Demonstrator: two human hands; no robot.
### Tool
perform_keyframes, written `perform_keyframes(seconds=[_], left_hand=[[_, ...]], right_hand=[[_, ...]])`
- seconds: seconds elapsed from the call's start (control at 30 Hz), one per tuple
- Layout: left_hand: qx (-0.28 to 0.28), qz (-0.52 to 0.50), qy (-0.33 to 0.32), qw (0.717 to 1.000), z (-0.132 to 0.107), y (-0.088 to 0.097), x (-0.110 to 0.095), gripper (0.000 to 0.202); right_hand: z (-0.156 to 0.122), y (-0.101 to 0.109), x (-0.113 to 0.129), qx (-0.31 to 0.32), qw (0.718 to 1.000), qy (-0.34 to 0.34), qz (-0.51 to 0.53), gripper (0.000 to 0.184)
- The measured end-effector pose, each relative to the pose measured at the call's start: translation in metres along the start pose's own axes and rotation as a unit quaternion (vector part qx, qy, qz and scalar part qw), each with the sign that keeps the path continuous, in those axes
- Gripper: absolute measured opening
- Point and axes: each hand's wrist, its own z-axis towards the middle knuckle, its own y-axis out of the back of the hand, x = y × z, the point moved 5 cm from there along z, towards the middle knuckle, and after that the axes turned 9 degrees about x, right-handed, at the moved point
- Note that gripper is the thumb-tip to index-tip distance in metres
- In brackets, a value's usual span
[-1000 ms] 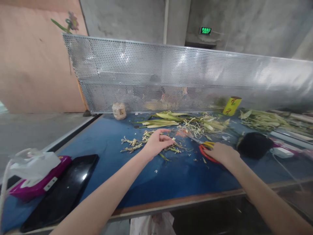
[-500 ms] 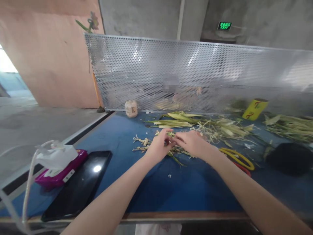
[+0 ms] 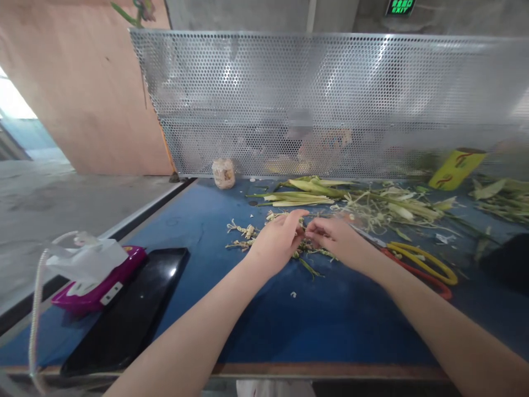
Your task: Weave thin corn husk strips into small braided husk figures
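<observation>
Two bare hands meet over a pile of small knotted plant pieces on the blue counter. The left hand covers the middle of the pile, fingers curled inward; the right hand comes in from the pile's right side, thumb and fingers drawn close together, the fingertips of both nearly touching. Whether either grip is pinching a strand I cannot tell, since the fingers hide whatever lies between them.

Judging by how things lie, the work is partway along: the pieces in the pile look already twisted or knotted, with a few green ends sticking out at its near side. Their number is hidden by the hands. Much material looks unworked: long pale-green leaves lie flat behind the pile, and a tangle of thin strips spreads behind it and to its right. Scissors with one yellow and one red handle lie to the right of the pile, held by neither hand. Farther right of the pile, past the tangle, a yellow cylinder leans at a tilt.
</observation>
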Motion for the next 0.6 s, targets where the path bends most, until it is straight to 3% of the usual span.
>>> perform_keyframes(seconds=[0.13, 0.23, 0.3, 0.37, 0.5, 0.6], left_hand=[[-0.007, -0.016, 0.028, 0.999, -0.001, 0.015, 0.007, 0.048], [-0.103, -0.007, 0.135, 0.985, -0.008, 0.041, 0.025, 0.048], [-0.112, -0.003, 0.187, 0.976, -0.012, 0.047, 0.036, 0.045], [-0.072, -0.005, 0.199, 0.977, -0.012, 0.042, 0.041, 0.046], [0.067, -0.011, 0.148, 0.987, -0.010, 0.018, 0.039, 0.051], [0.086, -0.013, 0.123, 0.989, -0.008, 0.014, 0.035, 0.039]], right_hand=[[0.000, -0.001, 0.000, -0.015, 1.000, 0.003, 0.000, 0.016], [-0.002, 0.001, -0.003, -0.037, 0.999, -0.002, -0.007, 0.019], [-0.003, 0.001, -0.004, -0.042, 0.999, -0.001, -0.008, 0.021], [-0.002, 0.001, -0.005, -0.042, 0.999, -0.003, 0.000, 0.020], [-0.001, 0.001, -0.009, -0.049, 0.998, -0.001, 0.026, 0.019], [0.000, 0.001, -0.011, -0.055, 0.997, 0.008, 0.053, 0.019]])
